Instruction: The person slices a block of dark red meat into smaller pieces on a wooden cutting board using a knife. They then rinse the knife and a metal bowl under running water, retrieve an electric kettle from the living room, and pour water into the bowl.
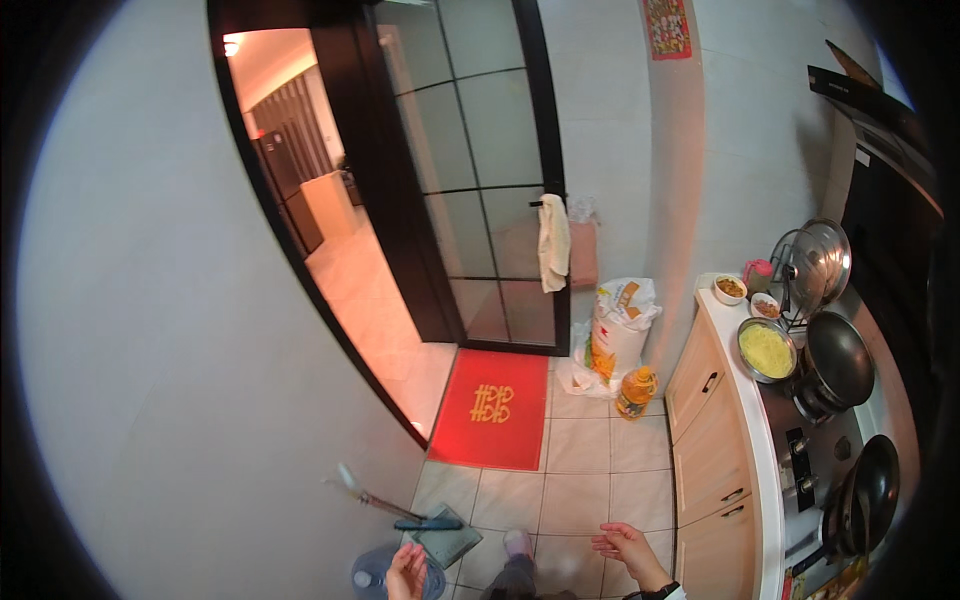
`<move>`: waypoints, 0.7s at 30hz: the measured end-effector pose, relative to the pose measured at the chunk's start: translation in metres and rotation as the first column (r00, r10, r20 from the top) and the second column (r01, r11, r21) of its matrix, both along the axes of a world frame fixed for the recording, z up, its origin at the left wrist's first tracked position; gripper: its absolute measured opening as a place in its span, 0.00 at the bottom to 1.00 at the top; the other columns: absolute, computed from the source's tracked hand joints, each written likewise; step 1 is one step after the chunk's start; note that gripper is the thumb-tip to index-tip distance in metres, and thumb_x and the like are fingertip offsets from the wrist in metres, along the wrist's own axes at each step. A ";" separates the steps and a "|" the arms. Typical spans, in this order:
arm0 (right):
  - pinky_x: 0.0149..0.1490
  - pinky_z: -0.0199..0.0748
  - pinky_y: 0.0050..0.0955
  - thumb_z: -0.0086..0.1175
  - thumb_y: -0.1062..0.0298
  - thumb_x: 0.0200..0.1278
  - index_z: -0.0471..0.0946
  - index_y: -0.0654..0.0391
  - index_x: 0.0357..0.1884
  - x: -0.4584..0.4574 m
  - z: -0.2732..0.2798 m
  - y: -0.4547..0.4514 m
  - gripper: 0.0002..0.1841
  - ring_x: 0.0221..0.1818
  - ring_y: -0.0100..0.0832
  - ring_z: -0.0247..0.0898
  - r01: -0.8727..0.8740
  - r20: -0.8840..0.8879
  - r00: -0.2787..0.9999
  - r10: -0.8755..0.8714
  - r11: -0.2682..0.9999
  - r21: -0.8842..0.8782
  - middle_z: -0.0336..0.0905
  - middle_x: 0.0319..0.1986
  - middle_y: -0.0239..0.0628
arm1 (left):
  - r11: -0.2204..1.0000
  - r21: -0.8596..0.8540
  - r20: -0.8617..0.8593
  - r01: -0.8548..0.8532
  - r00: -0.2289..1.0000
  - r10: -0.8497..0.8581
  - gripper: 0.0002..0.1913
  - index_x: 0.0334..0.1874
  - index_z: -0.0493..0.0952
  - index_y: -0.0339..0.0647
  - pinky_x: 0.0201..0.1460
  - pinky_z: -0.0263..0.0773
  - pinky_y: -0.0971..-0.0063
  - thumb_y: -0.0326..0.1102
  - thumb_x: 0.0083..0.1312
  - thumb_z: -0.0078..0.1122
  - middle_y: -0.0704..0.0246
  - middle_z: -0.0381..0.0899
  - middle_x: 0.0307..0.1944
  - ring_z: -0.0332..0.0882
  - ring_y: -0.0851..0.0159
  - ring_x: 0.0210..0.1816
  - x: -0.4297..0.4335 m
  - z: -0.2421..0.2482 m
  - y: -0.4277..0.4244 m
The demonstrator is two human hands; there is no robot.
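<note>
Low in the view, my left hand (406, 571) is raised in front of a large clear plastic water jug (369, 576) on the floor; nothing is in it, and its fingers are loosely curled. My right hand (626, 551) hovers over the floor tiles, bare and with fingers apart, left of the wooden base cabinets (712, 495). Behind my left hand lies a green dustpan (450, 544) with a broom (427, 523) across it. One foot in a light slipper (517, 543) shows between my hands.
A red mat (487, 409) lies by the glazed door (487, 150). Near the wall stand a rice sack (619, 330) and an oil bottle (636, 394). The counter at right carries a bowl of yellow shreds (766, 350), small bowls (729, 289), a wok (840, 360) and a frying pan (877, 495) on the stove.
</note>
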State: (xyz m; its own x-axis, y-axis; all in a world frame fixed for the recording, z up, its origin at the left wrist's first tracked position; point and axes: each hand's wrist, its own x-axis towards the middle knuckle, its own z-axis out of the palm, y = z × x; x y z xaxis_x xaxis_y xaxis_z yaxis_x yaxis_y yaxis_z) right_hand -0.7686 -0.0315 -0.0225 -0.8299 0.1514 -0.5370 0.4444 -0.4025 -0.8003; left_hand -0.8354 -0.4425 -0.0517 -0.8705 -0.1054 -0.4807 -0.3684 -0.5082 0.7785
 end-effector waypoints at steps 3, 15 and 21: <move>0.49 0.75 0.27 0.44 0.68 0.69 0.71 0.58 0.53 -0.040 -0.005 0.018 0.13 0.43 0.34 0.79 0.115 0.047 0.992 -0.114 0.993 -0.021 0.80 0.43 0.47 | 0.989 0.077 -0.020 0.127 0.992 -0.126 0.21 0.63 0.66 0.42 0.58 0.66 0.73 0.38 0.68 0.46 0.62 0.73 0.57 0.72 0.65 0.56 -0.114 0.016 0.042; 0.56 0.71 0.32 0.46 0.64 0.69 0.70 0.58 0.57 -0.242 0.021 0.127 0.17 0.46 0.36 0.77 0.490 -0.136 0.860 -0.491 0.871 -0.041 0.79 0.44 0.45 | 0.704 0.117 -0.237 0.700 0.708 -0.665 0.33 0.74 0.47 0.50 0.73 0.42 0.57 0.45 0.70 0.45 0.66 0.42 0.75 0.42 0.59 0.75 -0.447 0.081 0.328; 0.60 0.66 0.42 0.46 0.62 0.70 0.48 0.42 0.72 -0.431 0.015 0.234 0.32 0.59 0.38 0.66 0.325 -0.271 0.884 -0.382 0.916 -0.234 0.65 0.61 0.42 | 0.788 0.218 -0.119 0.576 0.817 -0.565 0.34 0.75 0.44 0.54 0.72 0.43 0.60 0.48 0.70 0.46 0.71 0.37 0.77 0.39 0.63 0.75 -0.558 0.070 0.386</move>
State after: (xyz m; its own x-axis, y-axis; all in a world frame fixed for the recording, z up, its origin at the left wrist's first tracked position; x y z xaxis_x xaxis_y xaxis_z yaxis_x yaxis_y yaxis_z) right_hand -1.1998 0.2021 -0.0076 -0.8652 0.3922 -0.3123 -0.0080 -0.6336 -0.7736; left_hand -1.3936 -0.0566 0.0183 -0.7576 0.5272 -0.3849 -0.6165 -0.3841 0.6873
